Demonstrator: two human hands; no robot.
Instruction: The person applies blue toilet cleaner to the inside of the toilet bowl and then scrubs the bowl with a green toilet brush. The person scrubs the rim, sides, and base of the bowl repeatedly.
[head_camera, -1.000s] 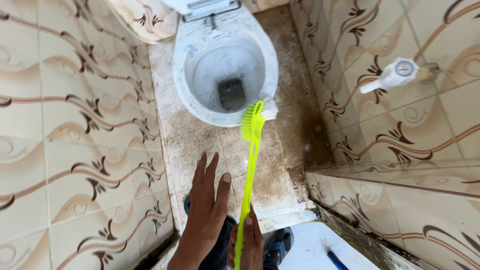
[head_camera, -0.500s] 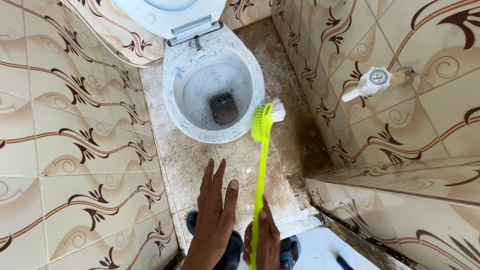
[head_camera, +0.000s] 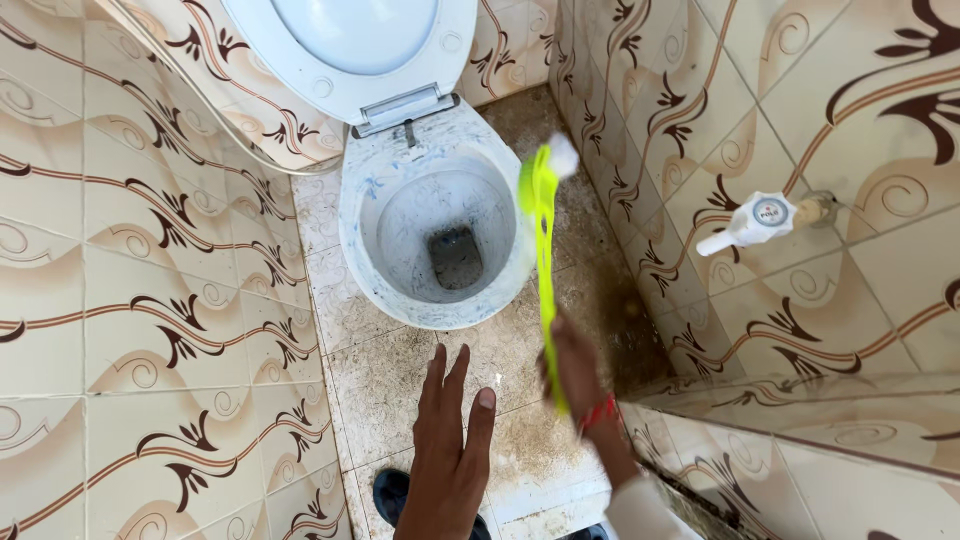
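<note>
Toilet brush (head_camera: 541, 215), neon yellow-green handle, white bristles: raised over the right rim of the toilet bowl (head_camera: 375, 285), bristle head near the hinge end. Right hand (head_camera: 577, 368): grip clamped on the handle's lower end, red band at the wrist. Left hand (head_camera: 452, 440): fingers straight and together, holding nothing, hovering above the stained floor (head_camera: 400, 370). Seat lid (head_camera: 355, 45): raised. White tap (head_camera: 752, 225): on the right tiled wall.

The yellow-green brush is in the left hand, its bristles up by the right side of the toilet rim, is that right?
Not quite. The head view shows the right hand gripping the yellow-green brush. The left hand is open and empty. The bristles are by the right side of the toilet rim.
</note>
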